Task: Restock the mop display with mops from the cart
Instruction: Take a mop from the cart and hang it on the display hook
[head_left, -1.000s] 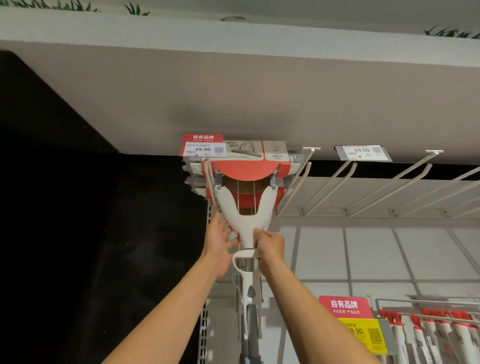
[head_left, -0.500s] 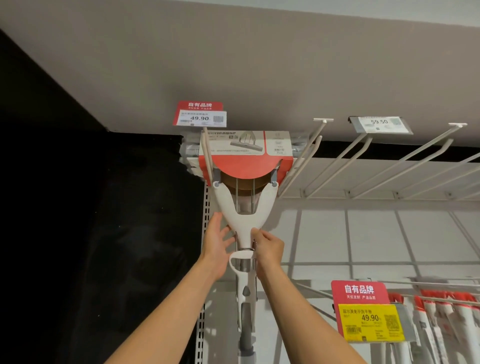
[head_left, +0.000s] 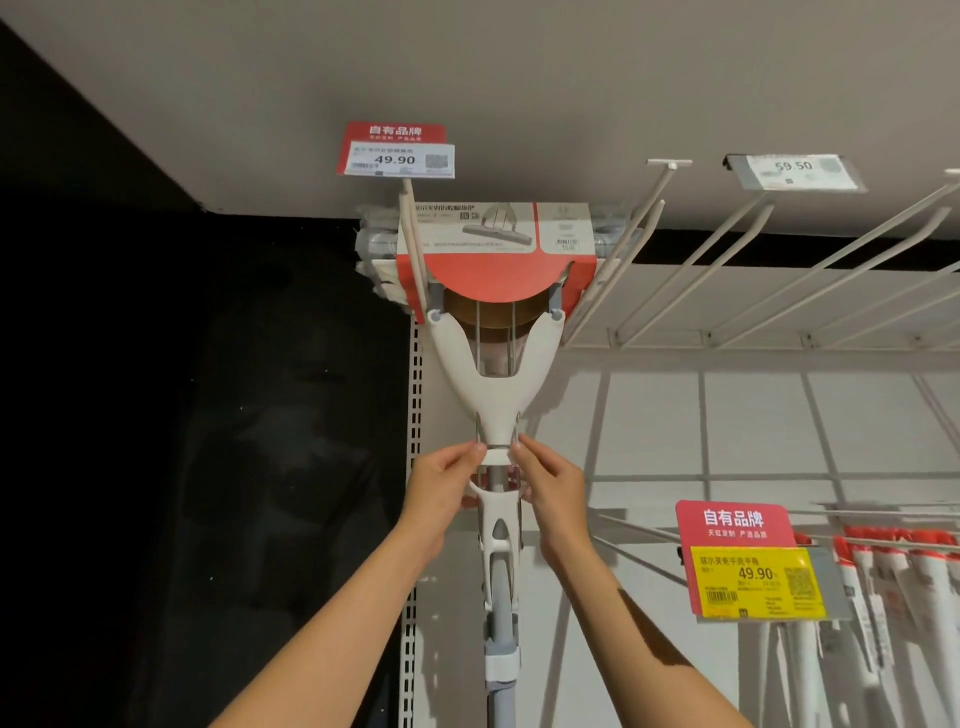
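Observation:
A white sponge mop (head_left: 493, 379) hangs head-up at the top left of the display, its red and grey card sleeve (head_left: 493, 244) just under the soffit. Its forked neck narrows to a collar, and a grey handle runs down out of view. My left hand (head_left: 441, 493) pinches the collar from the left and my right hand (head_left: 550, 493) pinches it from the right. The mop sits between a white hook prong (head_left: 413, 249) on its left and another hook (head_left: 618, 249) on its right. More wrapped mop heads show behind it.
Several bare white hooks (head_left: 779, 260) stretch to the right under a 59.50 price tag (head_left: 795, 171). A 49.90 tag (head_left: 397, 153) sits above the mop. Red-and-white mops (head_left: 883, 597) hang on a lower row at the right behind a yellow tag (head_left: 756, 582). A black panel fills the left.
Both hands slid down from the mop's fork to its collar and now pinch it with the fingertips. The view tilted down, so the lower row shows more.

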